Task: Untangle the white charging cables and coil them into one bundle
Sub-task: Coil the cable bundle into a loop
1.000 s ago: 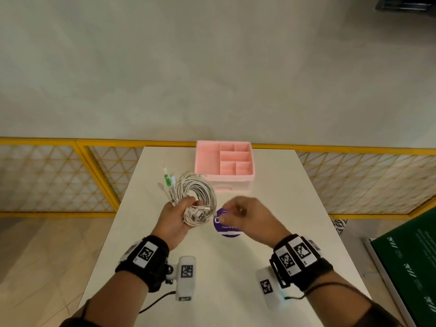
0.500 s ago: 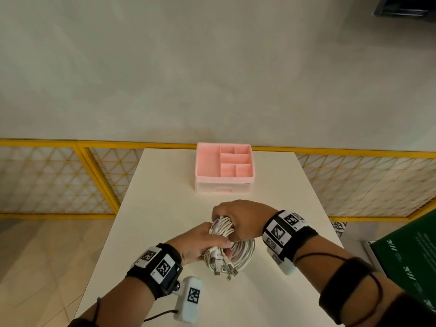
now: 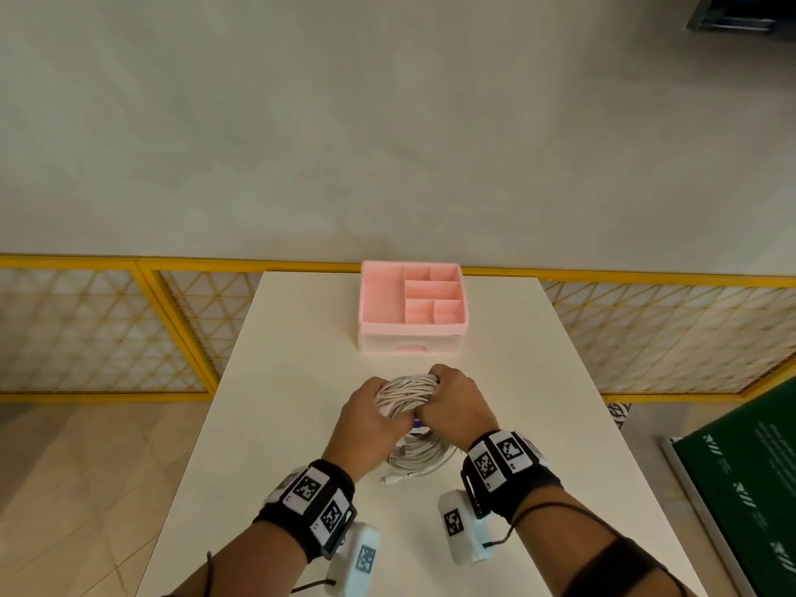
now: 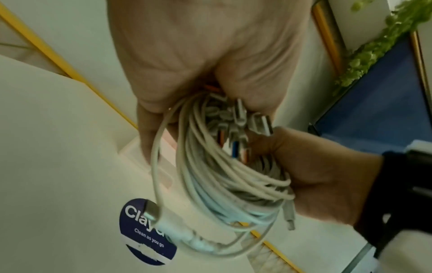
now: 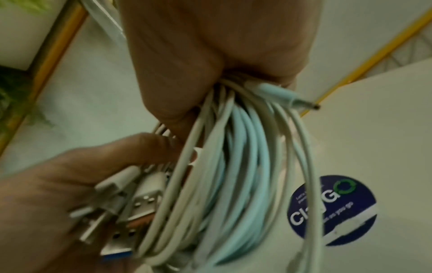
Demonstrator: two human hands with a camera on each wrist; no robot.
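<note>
A coil of white charging cables [image 3: 407, 394] is held above the white table [image 3: 267, 424], both hands around it. My left hand [image 3: 366, 420] grips the coil's left side, where several USB plugs [image 4: 243, 118] bunch under its thumb. My right hand [image 3: 456, 407] grips the right side, fingers curled over the strands [image 5: 233, 140]. The lower loops [image 3: 424, 456] hang toward the table between my wrists, and one plug end [image 3: 390, 480] trails at the bottom. In the right wrist view a thin plug [image 5: 287, 96] sticks out of my fist.
A pink compartment organizer [image 3: 412, 308] stands at the table's far edge, in front of my hands. A round dark blue sticker [image 4: 145, 234] lies on the table under the coil. Yellow mesh railing [image 3: 107, 329] runs behind and left of the table. A green board [image 3: 749, 493] lies at right.
Both hands have carried the coil away from my body toward the organizer, after pulling it near half a second ago. The right hand has closed over the coil's right side.
</note>
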